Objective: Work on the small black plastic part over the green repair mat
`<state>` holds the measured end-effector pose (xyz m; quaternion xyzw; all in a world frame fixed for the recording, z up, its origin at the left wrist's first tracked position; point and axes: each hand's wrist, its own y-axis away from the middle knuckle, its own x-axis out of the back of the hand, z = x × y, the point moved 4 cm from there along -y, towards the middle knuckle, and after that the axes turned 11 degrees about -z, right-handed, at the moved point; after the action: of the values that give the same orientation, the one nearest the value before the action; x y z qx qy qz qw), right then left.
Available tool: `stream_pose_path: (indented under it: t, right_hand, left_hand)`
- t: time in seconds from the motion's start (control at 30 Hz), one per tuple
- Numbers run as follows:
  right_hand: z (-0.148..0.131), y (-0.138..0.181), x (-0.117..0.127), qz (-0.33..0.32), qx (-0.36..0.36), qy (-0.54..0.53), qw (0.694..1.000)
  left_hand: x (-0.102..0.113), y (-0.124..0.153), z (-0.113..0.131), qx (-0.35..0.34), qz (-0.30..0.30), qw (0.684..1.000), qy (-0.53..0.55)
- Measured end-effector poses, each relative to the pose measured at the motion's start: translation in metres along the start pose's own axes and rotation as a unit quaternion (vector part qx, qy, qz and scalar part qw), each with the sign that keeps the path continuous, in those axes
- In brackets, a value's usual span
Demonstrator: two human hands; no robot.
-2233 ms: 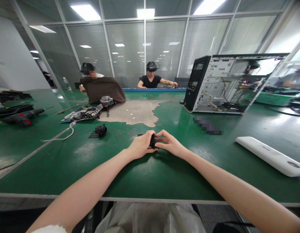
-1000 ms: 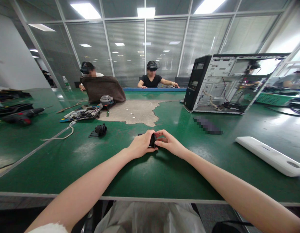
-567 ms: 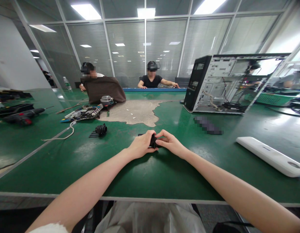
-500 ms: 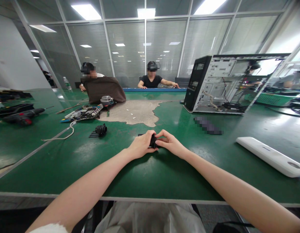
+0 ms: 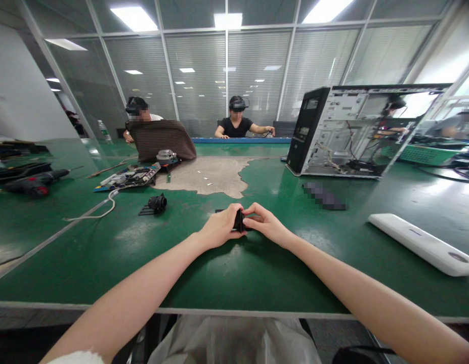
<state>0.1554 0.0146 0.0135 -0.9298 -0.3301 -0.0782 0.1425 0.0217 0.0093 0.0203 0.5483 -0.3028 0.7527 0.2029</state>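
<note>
A small black part with flat, dark faces (image 5: 238, 221) is between my two hands, just above or on the green table (image 5: 234, 278); its kind cannot be made out. My left hand (image 5: 219, 226) wraps round it from the left and covers much of it. From the right, the thumb and fingertips of my right hand (image 5: 265, 223) pinch at its edge. Off to the left lies a black lens-like part (image 5: 157, 203) with a flat black bracket (image 5: 145, 210) beside it.
An opened computer case (image 5: 344, 134) stands at the back right, with a long white panel (image 5: 420, 245) nearer me. Leftward are a circuit board (image 5: 128, 178), a white cable (image 5: 112, 203) and a power drill (image 5: 37, 184). Two people (image 5: 236, 125) sit across the table.
My hands and the black part stay almost where they were. Across the table, a person's hand has shifted slightly to the left and up.
</note>
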Motion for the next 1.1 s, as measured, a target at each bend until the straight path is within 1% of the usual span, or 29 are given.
stream_pose_path:
  t: [0.27, 0.33, 0.5, 0.73, 0.9, 1.0, 1.1]
  right_hand:
    - [-0.0026, -0.0013, 0.0007, 0.014, -0.01, 0.015, 1.0]
    - [-0.0015, -0.0014, 0.0007, 0.004, -0.013, 0.013, 1.0]
    - [-0.0009, 0.0003, -0.0019, -0.024, 0.008, -0.007, 1.0]
    - [-0.004, -0.0005, -0.0042, 0.0, 0.012, -0.003, 1.0]
    - [-0.0018, -0.0016, -0.0005, 0.02, 0.004, 0.01, 1.0]
    - [0.0002, -0.0016, 0.0006, 0.01, -0.006, 0.011, 1.0]
    - [-0.0001, -0.0011, 0.0002, -0.007, 0.005, 0.008, 1.0]
  left_hand:
    - [0.0005, -0.0005, 0.0009, -0.01, 0.0, 1.0, 0.003]
    - [0.001, -0.0002, 0.0009, -0.008, -0.001, 1.0, 0.004]
    - [0.0015, 0.0005, 0.0007, 0.002, -0.004, 1.0, -0.001]
    - [0.0013, 0.0002, 0.0012, 0.0, -0.001, 1.0, 0.005]
    - [0.0011, -0.0003, 0.0006, 0.0, -0.003, 1.0, 0.0]
    - [0.0016, -0.0002, 0.0014, -0.008, -0.002, 1.0, -0.003]
    - [0.0015, -0.0002, 0.0017, -0.005, -0.002, 1.0, -0.011]
